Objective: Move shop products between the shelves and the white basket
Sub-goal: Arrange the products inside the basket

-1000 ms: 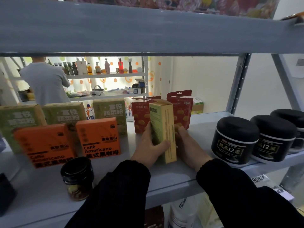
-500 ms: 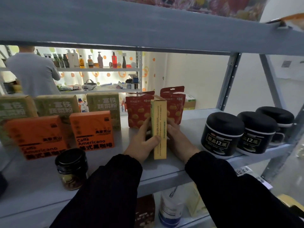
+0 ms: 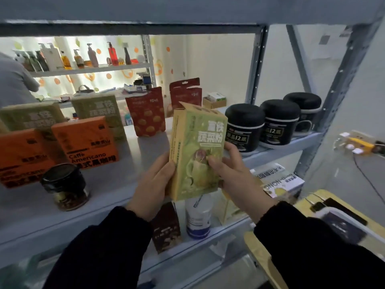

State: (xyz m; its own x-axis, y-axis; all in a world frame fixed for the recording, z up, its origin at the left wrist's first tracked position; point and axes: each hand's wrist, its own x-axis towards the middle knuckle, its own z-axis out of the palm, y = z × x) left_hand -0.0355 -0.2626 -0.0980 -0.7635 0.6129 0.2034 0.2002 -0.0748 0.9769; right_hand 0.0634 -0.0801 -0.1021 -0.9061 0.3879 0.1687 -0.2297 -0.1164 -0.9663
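The green box (image 3: pixel 198 155) has left the shelf (image 3: pixel 129 184): half a second ago it stood there with its narrow yellow side toward you, and now you hold it in the air above the front edge of the shelf, turned so that its wide printed face looks at you. It is a little tilted and its top flap is raised. Your left hand (image 3: pixel 154 184) grips the yellow side, with the fingers curled round the lower left edge; your right hand (image 3: pixel 235 174) grips the right edge, with the thumb pressed on the front face. Behind the box stand two red pouches (image 3: pixel 148 113), and the right one is partly hidden by the box. To the left are two orange boxes (image 3: pixel 85 142), and behind them two cartons (image 3: pixel 98 113) with the same print as yours. A glass jar (image 3: pixel 66 186) with a black lid stands near the front edge, left of your left hand. Three black tubs (image 3: pixel 243 126) stand in a row at the right end. On the lower shelf (image 3: pixel 208 245), under the box, a white bottle (image 3: pixel 198 217) and a dark pack (image 3: pixel 166 226) stand side by side
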